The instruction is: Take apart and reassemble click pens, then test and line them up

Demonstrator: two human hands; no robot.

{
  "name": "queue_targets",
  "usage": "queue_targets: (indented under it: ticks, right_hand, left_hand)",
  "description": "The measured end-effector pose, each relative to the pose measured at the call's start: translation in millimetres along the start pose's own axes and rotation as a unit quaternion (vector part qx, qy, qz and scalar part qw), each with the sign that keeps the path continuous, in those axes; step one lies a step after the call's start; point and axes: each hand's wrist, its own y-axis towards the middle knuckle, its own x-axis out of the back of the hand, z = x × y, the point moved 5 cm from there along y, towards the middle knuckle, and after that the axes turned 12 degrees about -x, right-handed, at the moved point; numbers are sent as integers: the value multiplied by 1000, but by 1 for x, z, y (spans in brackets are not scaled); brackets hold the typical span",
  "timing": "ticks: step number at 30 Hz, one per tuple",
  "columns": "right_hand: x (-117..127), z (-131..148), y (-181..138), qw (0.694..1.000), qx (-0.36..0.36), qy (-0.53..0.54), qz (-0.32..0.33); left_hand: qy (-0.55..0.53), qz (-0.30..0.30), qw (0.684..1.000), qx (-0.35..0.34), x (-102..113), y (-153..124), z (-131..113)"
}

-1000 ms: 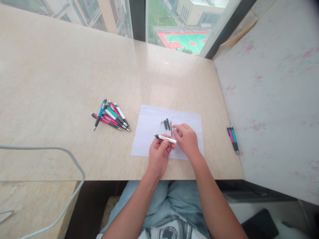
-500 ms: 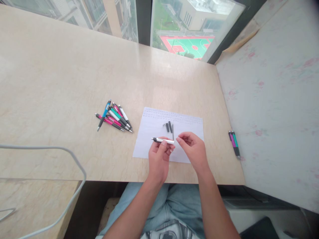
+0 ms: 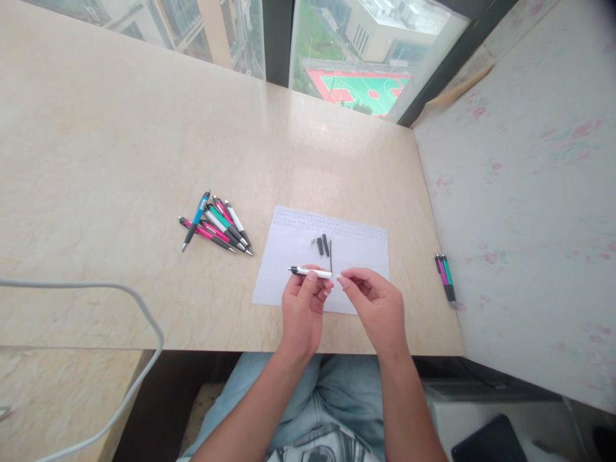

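Observation:
My left hand point(image 3: 302, 314) holds a white pen barrel point(image 3: 318, 274) level between thumb and fingers, its black clip end pointing left. Just right of the barrel's other end, my right hand point(image 3: 379, 311) has thumb and forefinger pinched together. Whatever is in that pinch is too small to name. Beyond the hands, a thin dark refill point(image 3: 330, 251) lies on a white sheet of paper point(image 3: 276, 276). Beside it are a black tube-shaped piece point(image 3: 320, 246), a second black piece point(image 3: 326, 244) and a tiny metallic piece point(image 3: 312, 242).
A pile of several pens point(image 3: 219, 224), in blue, pink, green and white, lies left of the paper. Two more pens point(image 3: 445, 279), purple and green, rest by the right wall point(image 3: 510, 212). A grey cable point(image 3: 139, 298) loops across the left side. The window point(image 3: 356, 58) is at the back.
My right hand has lowered slightly, its pinched fingers staying close to the barrel's end. My left hand keeps the barrel in the same hold. The whole view has shifted a little.

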Motion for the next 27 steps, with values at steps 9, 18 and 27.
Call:
queue_targets:
  ticks: [9, 18, 27]
  right_hand:
    - [-4, 9, -4, 999, 18, -33, 7]
    - [-4, -17, 11, 967, 17, -235, -101]
    - [-32, -29, 19, 901, -35, -410, -137]
  left_hand:
    - [-29, 30, 998, 50, -4, -2, 2]
    - [-72, -4, 996, 57, 1, 8, -5]
    - [-79, 10, 996, 39, 4, 16, -7]
